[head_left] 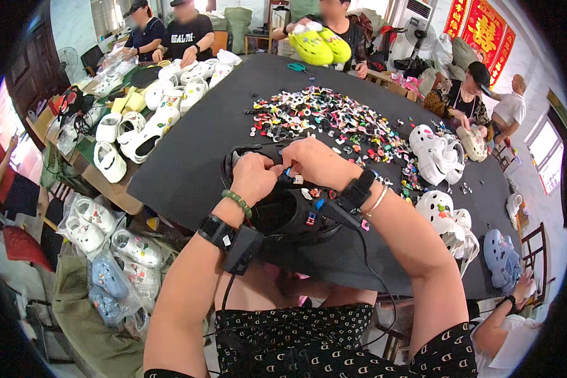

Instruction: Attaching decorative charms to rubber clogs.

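A black clog shoe [290, 217] lies on the black table [195, 157] right in front of me, with several small coloured charms set in its top. My left hand [255, 176] grips the shoe's upper edge. My right hand [315, 160] pinches a small charm against the shoe, next to the left fingers; the charm is mostly hidden. Both wrists carry black bands with cables. A spread of loose coloured charms [324, 120] lies just beyond my hands.
White clogs [148, 120] are piled at the table's left, more white ones [438, 154] at the right, a pale blue one [501, 252] near the right edge. A person across holds yellow-green clogs [318, 45]. Other people sit around. Bagged shoes [116, 264] lie on the floor left.
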A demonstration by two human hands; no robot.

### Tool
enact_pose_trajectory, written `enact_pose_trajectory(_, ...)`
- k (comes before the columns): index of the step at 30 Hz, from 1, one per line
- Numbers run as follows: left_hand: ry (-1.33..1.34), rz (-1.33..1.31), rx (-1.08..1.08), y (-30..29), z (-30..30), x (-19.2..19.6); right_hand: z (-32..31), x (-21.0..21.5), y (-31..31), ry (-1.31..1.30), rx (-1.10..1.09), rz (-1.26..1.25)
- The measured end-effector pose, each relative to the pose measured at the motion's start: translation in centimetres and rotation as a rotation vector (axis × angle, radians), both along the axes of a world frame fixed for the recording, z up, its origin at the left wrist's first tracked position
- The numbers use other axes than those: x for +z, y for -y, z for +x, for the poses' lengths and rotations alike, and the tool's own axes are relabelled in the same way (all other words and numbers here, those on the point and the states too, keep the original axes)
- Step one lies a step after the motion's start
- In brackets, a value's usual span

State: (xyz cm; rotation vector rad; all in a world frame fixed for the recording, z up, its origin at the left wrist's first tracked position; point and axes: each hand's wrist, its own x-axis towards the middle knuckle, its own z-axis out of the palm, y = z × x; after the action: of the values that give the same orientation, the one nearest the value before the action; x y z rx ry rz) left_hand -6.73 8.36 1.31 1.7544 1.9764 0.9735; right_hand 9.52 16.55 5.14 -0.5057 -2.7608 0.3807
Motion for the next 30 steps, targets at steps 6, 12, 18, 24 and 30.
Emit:
enact_pose_trajectory(6, -0.028, -0.013, -0.012, 0.6, 0.1, 0.5, -0.5, -0.6, 0.4, 0.001, -0.057, 0.119)
enact_pose_trajectory(12, -0.003, -0.036, -0.032, 0.2, -0.5, 1.2, -1.3, -0.1, 1.3, 0.013, -0.158, 0.213)
enact_pose_trajectory(18, -0.048, 0.017, -0.038, -0.2, -0.3, 0.6, -1.4, -0.8, 0.9, 0.049, -0.211, 0.276)
enact_pose_trajectory(24, -0.055, 0.006, -0.070, 1.0, 0.1, 0.8, -1.6, 0.1, -0.3, 0.083, -0.145, 0.212)
enact_pose_trajectory(30, -0.028, -0.022, -0.070, 0.6, 0.3, 0.8, -2.1, -0.3, -0.1, 0.103, -0.150, 0.286)
